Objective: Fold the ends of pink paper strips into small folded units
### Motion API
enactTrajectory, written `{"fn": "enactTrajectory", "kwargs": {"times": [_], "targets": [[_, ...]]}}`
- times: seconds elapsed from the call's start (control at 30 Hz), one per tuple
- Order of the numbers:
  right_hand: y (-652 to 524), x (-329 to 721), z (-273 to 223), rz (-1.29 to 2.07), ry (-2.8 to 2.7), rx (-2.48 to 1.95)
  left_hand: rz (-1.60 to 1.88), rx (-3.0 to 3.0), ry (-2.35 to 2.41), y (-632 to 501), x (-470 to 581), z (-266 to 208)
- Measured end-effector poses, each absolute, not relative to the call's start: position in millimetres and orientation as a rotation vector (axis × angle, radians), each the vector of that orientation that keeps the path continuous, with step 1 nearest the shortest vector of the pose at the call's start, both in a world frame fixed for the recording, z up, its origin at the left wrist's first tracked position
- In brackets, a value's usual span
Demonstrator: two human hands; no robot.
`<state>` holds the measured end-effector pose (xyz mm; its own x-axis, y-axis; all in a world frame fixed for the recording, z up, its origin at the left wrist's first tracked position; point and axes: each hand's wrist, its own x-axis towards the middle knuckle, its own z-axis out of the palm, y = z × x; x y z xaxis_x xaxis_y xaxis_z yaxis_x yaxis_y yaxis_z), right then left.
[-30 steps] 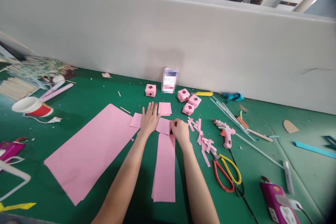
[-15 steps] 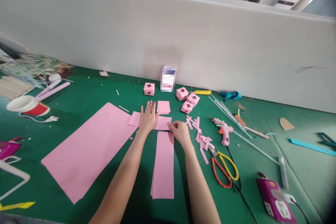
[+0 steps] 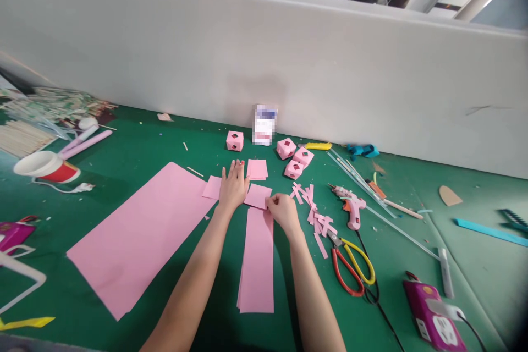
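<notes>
My right hand pinches the lower right corner of a pink paper square, which sits slightly turned. My left hand lies flat with fingers stretched, at the left edge of that square and partly over another pink paper piece. What is under its palm is hidden. Just beyond the hands is a small stack of pink squares. A stack of long pink paper strips lies between my forearms. A large pink sheet rests to the left.
Folded pink paper shapes stand near a small blurred box. On the right lie pink offcuts, red-and-yellow-handled scissors, a glue gun and a yellow cutter. A paper cup lies at left.
The pink square between my hands has turned, its right corner drawn slightly down and right by my right hand. My left hand stays nearly in place.
</notes>
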<state>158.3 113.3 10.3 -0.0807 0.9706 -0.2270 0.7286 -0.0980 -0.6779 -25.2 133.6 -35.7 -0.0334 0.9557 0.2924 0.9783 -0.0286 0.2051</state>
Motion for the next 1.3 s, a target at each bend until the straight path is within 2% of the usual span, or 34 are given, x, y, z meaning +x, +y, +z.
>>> {"fn": "enactTrajectory", "kwargs": {"times": [1.03,1.3], "targets": [[113,164,14,1.000,-1.837,-1.855,-0.569,-2.148,-2.160,136,-28,-40],[115,177,14,1.113,-1.818,-1.845,-0.633,-2.145,-2.170,135,-28,-39]]}}
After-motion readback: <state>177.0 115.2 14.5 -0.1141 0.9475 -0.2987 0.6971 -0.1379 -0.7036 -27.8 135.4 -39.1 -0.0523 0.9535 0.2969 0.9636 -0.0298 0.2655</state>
